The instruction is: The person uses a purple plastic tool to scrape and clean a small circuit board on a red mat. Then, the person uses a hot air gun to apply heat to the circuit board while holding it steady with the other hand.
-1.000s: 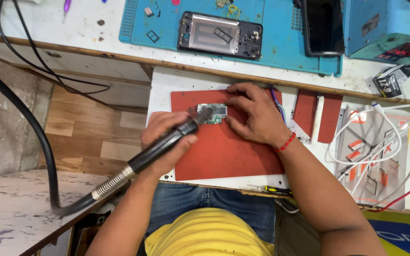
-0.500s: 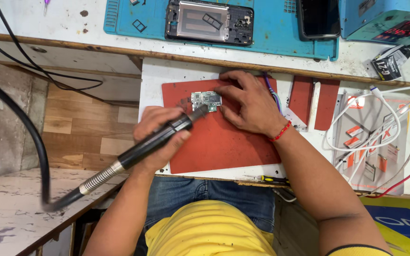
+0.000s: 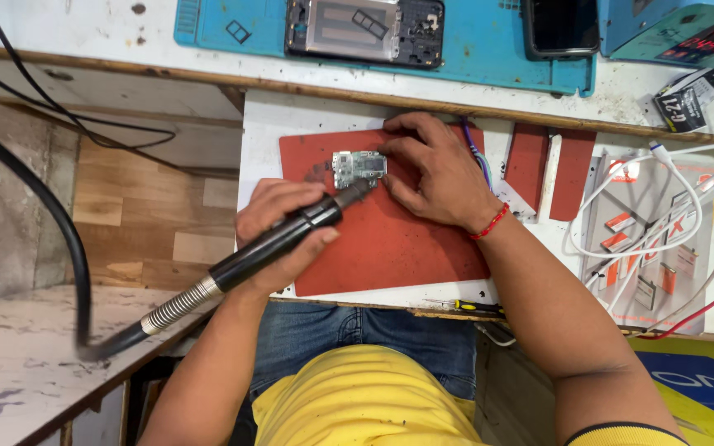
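My left hand (image 3: 278, 235) grips the black hot-air wand (image 3: 283, 239), its nozzle at 7 o'clock of the small, light, fragile circuit board (image 3: 359, 168) on the red mat (image 3: 398, 248), while my right hand (image 3: 435, 169) pins its right edge with pressed fingertips.

Your right hand (image 3: 435, 173) covers the right edge of the small circuit board (image 3: 359, 168), so you can't tell how its fingers pinch it. The black handpiece (image 3: 278, 239) hides your left palm, and its nozzle tip blurs into the board. The dark phone (image 3: 559, 25) and blue station (image 3: 687, 29) are cut off at the top edge.
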